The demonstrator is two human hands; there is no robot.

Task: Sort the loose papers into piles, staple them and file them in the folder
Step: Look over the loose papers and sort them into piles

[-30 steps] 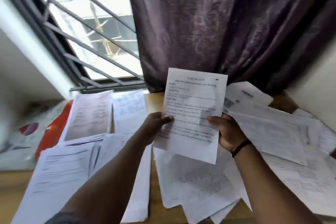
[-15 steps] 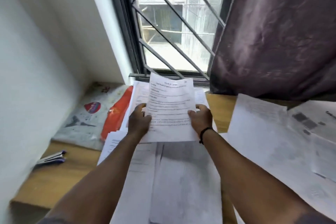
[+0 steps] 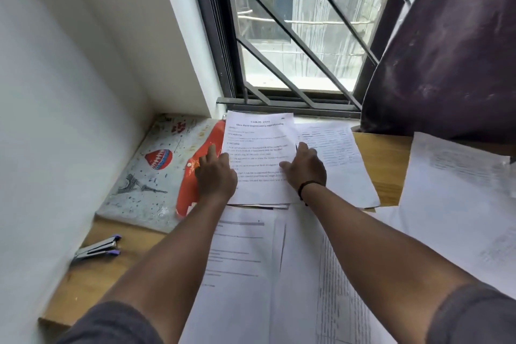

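Observation:
A printed sheet headed with a task ID (image 3: 259,137) lies on top of a small pile at the back of the wooden table, near the window sill. My left hand (image 3: 215,173) rests with straight fingers on its left edge, and my right hand (image 3: 305,166) lies flat on its right edge. Under the pile's left side an orange folder (image 3: 192,184) pokes out. A second pile of printed sheets (image 3: 335,159) lies just to the right. More sheets (image 3: 251,260) spread toward me between my forearms. A purple and silver stapler (image 3: 96,248) lies at the near left.
A grey folder with a balloon and tower print (image 3: 150,173) lies against the white wall at left. Loose papers (image 3: 452,204) cover the right side of the table. A barred window and a dark purple curtain (image 3: 446,50) stand behind.
Both hands have lowered the sheet from mid-air onto the back pile and now lie flat on it. The view has turned left and down, showing the stapler.

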